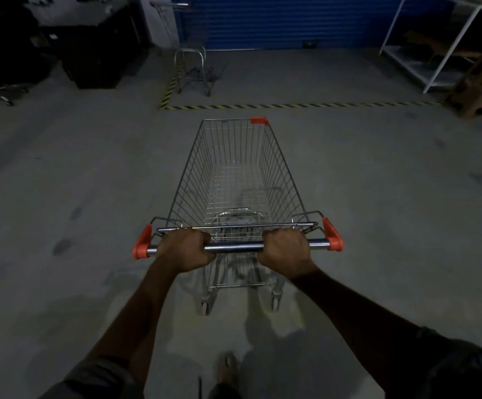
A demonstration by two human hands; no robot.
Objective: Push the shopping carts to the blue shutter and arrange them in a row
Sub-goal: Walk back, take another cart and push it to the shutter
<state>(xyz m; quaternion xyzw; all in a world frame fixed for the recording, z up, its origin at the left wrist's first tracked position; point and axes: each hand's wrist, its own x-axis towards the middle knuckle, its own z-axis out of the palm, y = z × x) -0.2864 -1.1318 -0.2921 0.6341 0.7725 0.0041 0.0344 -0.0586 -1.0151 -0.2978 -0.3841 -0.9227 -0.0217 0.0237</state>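
- Left hand (186,249) and right hand (285,250) both grip the handle (234,248) of a wire cart (281,174).
- Left fingers (203,237) clamped round the bar; right fingers (269,235) clamped round it too, with bare bar between the hands.
- The handle is at the cart end farthest from the shutter (291,21); the cart's narrow front points at the shutter.
- The cart stands on the floor (75,168), well short of the shutter, about in line with its left half. Basket holds nothing.
- Orange caps (141,243) on both handle ends; orange corner guard (258,120) on the rim corner nearest the shutter.
- Second cart (189,51) stands just before the shutter's left end, handle up by the wall, dim and blurry.
- Black-yellow tape (291,105) runs across the floor between the held cart and the shutter, with a short leg turning toward the shutter beside the second cart.
- White shelf (415,66) stands right of the shutter; black cases (96,61) are left of it.
- One foot (226,367) is on the floor, on the handle side away from the shutter.
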